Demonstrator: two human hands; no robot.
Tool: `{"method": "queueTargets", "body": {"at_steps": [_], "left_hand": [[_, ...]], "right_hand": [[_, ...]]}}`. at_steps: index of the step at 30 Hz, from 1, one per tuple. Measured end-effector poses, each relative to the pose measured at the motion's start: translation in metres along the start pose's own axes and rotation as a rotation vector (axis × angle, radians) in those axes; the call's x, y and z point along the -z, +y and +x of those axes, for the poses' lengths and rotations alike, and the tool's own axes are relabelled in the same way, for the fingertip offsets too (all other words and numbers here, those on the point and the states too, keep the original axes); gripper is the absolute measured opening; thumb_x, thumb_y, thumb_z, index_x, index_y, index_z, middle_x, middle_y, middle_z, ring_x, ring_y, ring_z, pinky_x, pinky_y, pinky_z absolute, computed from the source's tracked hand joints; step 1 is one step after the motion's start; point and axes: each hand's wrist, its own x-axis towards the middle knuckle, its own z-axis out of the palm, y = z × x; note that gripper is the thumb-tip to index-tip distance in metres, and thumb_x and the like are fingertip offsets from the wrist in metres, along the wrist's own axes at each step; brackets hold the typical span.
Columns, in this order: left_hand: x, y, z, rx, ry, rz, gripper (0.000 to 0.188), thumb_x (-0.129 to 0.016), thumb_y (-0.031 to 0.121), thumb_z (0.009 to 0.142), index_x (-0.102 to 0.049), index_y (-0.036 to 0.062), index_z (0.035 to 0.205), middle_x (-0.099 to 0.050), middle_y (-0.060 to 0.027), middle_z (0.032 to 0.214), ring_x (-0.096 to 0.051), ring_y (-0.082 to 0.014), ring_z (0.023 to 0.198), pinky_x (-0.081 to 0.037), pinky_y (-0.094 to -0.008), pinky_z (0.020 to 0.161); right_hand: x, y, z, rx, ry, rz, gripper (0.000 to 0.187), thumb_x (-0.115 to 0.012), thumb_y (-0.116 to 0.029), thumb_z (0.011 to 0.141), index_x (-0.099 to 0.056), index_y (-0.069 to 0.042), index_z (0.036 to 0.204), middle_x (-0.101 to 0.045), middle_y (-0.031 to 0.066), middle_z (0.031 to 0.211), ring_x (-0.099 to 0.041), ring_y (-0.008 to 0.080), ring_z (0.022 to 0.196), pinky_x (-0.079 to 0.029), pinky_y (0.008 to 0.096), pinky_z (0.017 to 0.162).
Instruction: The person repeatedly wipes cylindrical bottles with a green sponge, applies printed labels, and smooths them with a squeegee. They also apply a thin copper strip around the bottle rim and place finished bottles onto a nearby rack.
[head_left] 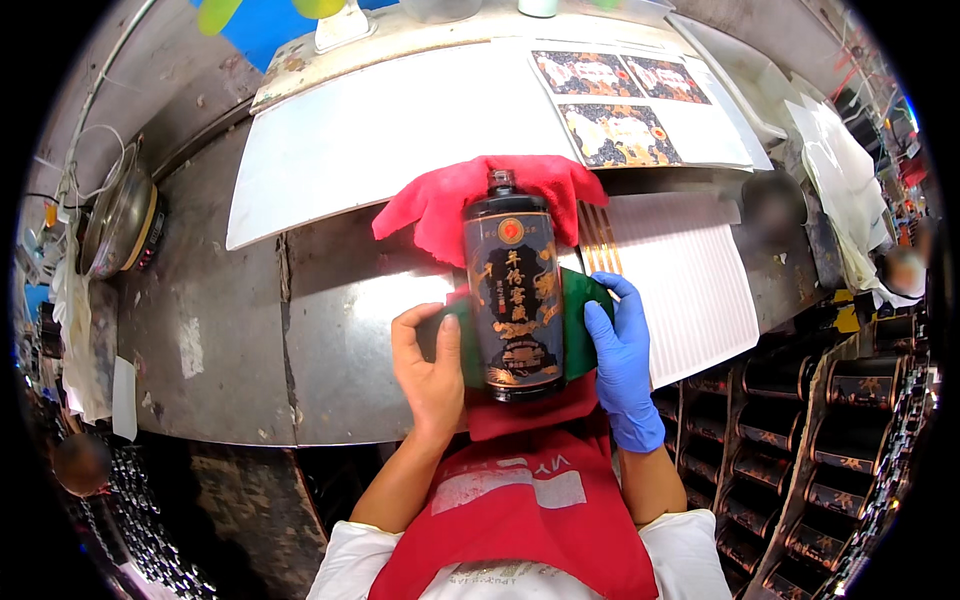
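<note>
A black bottle (pixel 515 300) with a gold-and-orange patterned label lies in front of me, its narrow neck pointing away. Under and behind it, a red cloth (pixel 425 205) is bunched on the work table. A dark green sheet (pixel 580 322), soft cloth or pad I cannot tell, shows on both sides of the bottle. My bare left hand (pixel 430 365) grips its left edge between thumb and fingers. On the other side my right hand (pixel 622 360), in a blue glove, pinches the right edge. The bottle hides the middle of the sheet.
Printed label sheets (pixel 620 130) lie on a white board (pixel 370 135) at the back. Gold strips (pixel 600 240) rest beside a ribbed white sheet (pixel 690 280) on the right. A round metal pan (pixel 120 215) stands left. Racks of dark curved pieces (pixel 840 440) fill the lower right.
</note>
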Motion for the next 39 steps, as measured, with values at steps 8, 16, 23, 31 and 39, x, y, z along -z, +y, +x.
{"method": "queueTargets", "body": {"at_steps": [8, 16, 23, 31, 39], "left_hand": [[-0.007, -0.006, 0.001, 0.007, -0.055, 0.162, 0.016, -0.059, 0.009, 0.087, -0.054, -0.0009, 0.098, -0.055, -0.0048, 0.094, -0.049, -0.0116, 0.089, -0.04, -0.0246, 0.082], [0.026, -0.024, 0.007, -0.12, -0.153, 0.645, 0.019, -0.057, 0.012, 0.086, -0.054, 0.0024, 0.103, -0.057, -0.0146, 0.096, -0.054, -0.0261, 0.086, -0.042, -0.0345, 0.077], [0.042, -0.029, -0.005, -0.112, -0.317, 0.898, 0.026, -0.053, 0.015, 0.086, -0.053, 0.0055, 0.11, -0.053, -0.0183, 0.112, -0.045, -0.0354, 0.103, -0.03, -0.0428, 0.092], [0.025, 0.027, -0.01, -0.03, -0.685, 0.32, 0.106, -0.077, 0.042, 0.066, -0.018, -0.0047, 0.14, -0.04, -0.0202, 0.134, -0.036, -0.0307, 0.125, -0.02, -0.0389, 0.106], [0.009, 0.012, -0.01, 0.051, -0.578, 0.269, 0.076, -0.074, 0.016, 0.07, -0.036, -0.002, 0.134, -0.041, -0.0208, 0.134, -0.037, -0.0343, 0.126, -0.022, -0.0451, 0.104]], "right_hand": [[0.005, 0.035, 0.048, 0.062, 0.008, 0.077, 0.035, -0.058, -0.002, 0.084, -0.046, -0.002, 0.117, -0.052, 0.0073, 0.112, -0.051, 0.0133, 0.1, -0.042, 0.0249, 0.087], [0.012, -0.007, 0.042, 0.442, -0.152, 0.026, 0.021, -0.069, 0.007, 0.07, -0.062, -0.003, 0.087, -0.061, 0.0064, 0.09, -0.06, 0.0153, 0.084, -0.048, 0.0271, 0.075], [0.052, -0.005, -0.026, 0.367, -0.425, -0.182, 0.026, -0.071, 0.005, 0.064, -0.068, -0.003, 0.089, -0.065, 0.0085, 0.088, -0.062, 0.0169, 0.081, -0.048, 0.028, 0.073], [-0.012, -0.047, 0.132, 0.469, -0.147, -0.166, 0.018, -0.068, -0.005, 0.074, -0.064, -0.001, 0.091, -0.065, 0.0083, 0.083, -0.06, 0.0124, 0.073, -0.049, 0.0255, 0.068], [0.01, -0.023, -0.006, 0.962, -0.55, -0.582, 0.032, -0.07, -0.006, 0.062, -0.069, -0.015, 0.093, -0.063, 0.0026, 0.085, -0.06, 0.0163, 0.076, -0.049, 0.0291, 0.061]]}}
